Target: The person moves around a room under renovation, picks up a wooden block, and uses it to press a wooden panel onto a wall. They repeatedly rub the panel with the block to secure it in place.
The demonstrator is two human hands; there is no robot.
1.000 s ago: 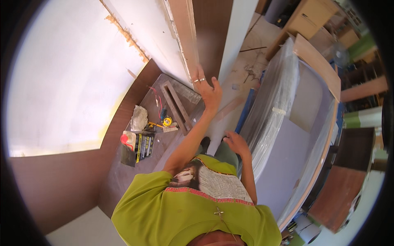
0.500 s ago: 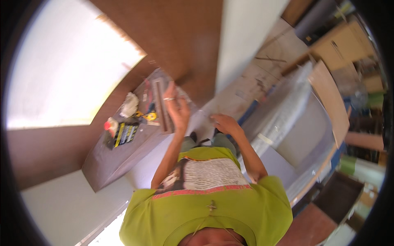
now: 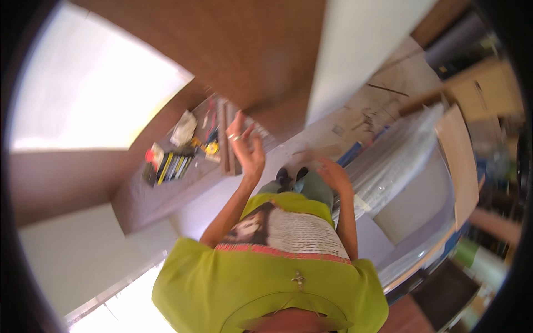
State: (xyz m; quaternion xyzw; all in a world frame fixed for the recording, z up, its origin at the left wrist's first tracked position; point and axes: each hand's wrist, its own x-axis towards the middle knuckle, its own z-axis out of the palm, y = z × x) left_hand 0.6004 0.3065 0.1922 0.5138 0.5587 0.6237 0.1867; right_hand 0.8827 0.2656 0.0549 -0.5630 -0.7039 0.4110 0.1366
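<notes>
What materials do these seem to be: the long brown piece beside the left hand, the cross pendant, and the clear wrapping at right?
Long brown piece: probably wood or laminate, matte, from its even brown and straight edges; blur hides any grain.
Cross pendant: likely metal, silvery, with small glints.
Clear wrapping: apparently plastic film, glossy, showing creases and highlights.

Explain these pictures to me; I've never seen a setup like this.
There is no robot here, just a person's two bare hands. Every picture comes from one wide fisheye camera worn on the head, looking down, so straight edges bend near the rim. On the brown surface lie a black-and-yellow container, a yellow tape measure, a pale crumpled lump and a long brown piece. The left hand is by that piece; whether they touch is unclear. The right hand is near the legs. Neither visibly holds anything.
</notes>
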